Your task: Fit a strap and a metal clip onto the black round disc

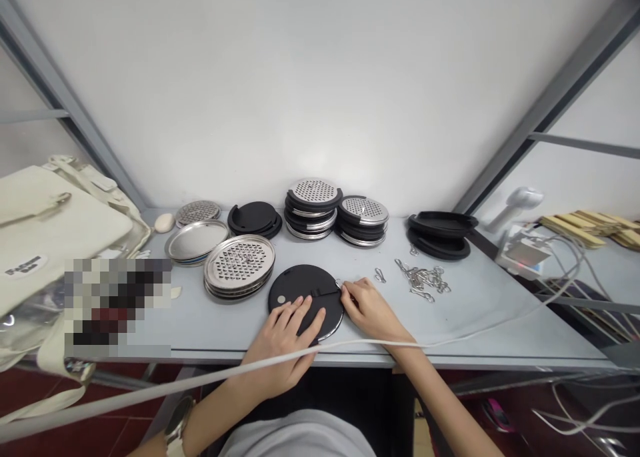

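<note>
Work on the black disc (pixel 300 283) looked unfinished: it lay near the front edge of the grey table (pixel 480 323), a shiny rim showing under its lower right side, with both hands at it. The left hand (pixel 283 340) rested palm down, fingers loosely spread over the near part of the disc, apparently steadying rather than gripping. The right hand (pixel 363 300) had thumb and forefinger drawn together at the right-hand edge, seemingly pinching a small wire clip (pixel 339 283); how far that clip was seated could not be told. Judging by the layout, a share was already done, for the tall stack (pixel 314 210) and the shorter stack (pixel 363 221) at the back paired black holders with metal plates, though whether each carried a clip was too small to tell. Plenty seemed left: perforated plates (pixel 239 263) piled just left of the disc, plain metal plates (pixel 197 240) behind those, black pieces (pixel 254 218) at the rear, loose holders (pixel 443 233) farther right, and spare clips (pixel 425 280) scattered beyond the right hand.
</note>
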### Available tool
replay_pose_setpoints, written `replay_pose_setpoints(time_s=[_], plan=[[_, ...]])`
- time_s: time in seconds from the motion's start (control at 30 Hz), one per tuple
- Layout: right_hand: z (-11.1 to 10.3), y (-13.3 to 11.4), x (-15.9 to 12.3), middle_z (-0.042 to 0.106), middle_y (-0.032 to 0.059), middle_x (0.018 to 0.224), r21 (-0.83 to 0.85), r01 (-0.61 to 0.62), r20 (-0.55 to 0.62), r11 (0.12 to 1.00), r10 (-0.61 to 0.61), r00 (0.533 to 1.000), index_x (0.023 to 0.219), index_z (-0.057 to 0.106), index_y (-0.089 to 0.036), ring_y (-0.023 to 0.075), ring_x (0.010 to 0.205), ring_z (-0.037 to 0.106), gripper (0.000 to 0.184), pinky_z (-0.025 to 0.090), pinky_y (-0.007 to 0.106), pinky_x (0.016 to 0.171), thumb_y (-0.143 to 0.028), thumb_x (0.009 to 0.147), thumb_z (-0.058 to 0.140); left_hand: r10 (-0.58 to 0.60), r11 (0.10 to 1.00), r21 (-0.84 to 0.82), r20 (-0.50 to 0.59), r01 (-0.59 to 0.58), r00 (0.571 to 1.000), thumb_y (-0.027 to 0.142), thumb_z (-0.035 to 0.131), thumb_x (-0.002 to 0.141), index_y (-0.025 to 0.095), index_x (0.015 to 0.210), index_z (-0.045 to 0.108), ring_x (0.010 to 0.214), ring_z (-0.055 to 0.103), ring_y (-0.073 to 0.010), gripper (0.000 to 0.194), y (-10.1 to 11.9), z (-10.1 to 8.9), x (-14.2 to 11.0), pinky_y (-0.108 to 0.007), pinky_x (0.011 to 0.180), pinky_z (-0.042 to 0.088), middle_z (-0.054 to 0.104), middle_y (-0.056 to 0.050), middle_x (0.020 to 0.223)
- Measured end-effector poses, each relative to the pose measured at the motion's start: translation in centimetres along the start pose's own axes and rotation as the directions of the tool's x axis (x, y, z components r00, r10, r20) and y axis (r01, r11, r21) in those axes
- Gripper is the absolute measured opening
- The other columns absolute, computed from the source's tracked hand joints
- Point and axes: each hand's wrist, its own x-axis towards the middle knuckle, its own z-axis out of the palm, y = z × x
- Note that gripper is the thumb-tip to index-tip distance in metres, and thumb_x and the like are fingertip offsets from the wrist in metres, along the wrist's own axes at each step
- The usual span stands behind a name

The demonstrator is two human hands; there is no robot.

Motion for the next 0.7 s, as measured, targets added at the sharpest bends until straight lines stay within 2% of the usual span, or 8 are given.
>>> replay_pose_setpoints(time_s=[0.27, 0.7], plan=[[0.09, 0.15, -0.17, 0.05, 0.0003, 0.063, -0.01, -0.041, -0.009, 0.999, 0.041, 0.999, 0.078, 0.043, -0.02, 0.0175, 0.066, 0.047, 0.019, 0.035, 0.027, 0.065, -0.023, 0.094, 0.034, 0.003, 1.0, -0.007, 0.029, -0.003, 1.0, 0.038, 0.039, 0.094, 0.021, 0.143, 0.03, 0.128, 0.036, -0.0274, 0.052, -0.07, -0.01, 0.04, -0.043, 0.102, 0.03, 0.038, -0.013, 0.142], [0.08, 0.0, -0.19, 0.048, 0.0004, 0.061, -0.024, -0.039, -0.013, 0.999, 0.039, 0.999, 0.072, 0.045, -0.02, 0.017, 0.066, 0.049, 0.025, 0.035, 0.026, 0.063, -0.023, 0.094, 0.034, 0.004, 1.0, -0.008, -0.012, -0.004, 1.0, 0.037, 0.042, 0.093, 0.021, 0.142, 0.033, 0.127, 0.038, -0.0273, 0.052, -0.06, -0.01, -0.01, -0.041, 0.102, 0.032, 0.039, -0.012, 0.142]])
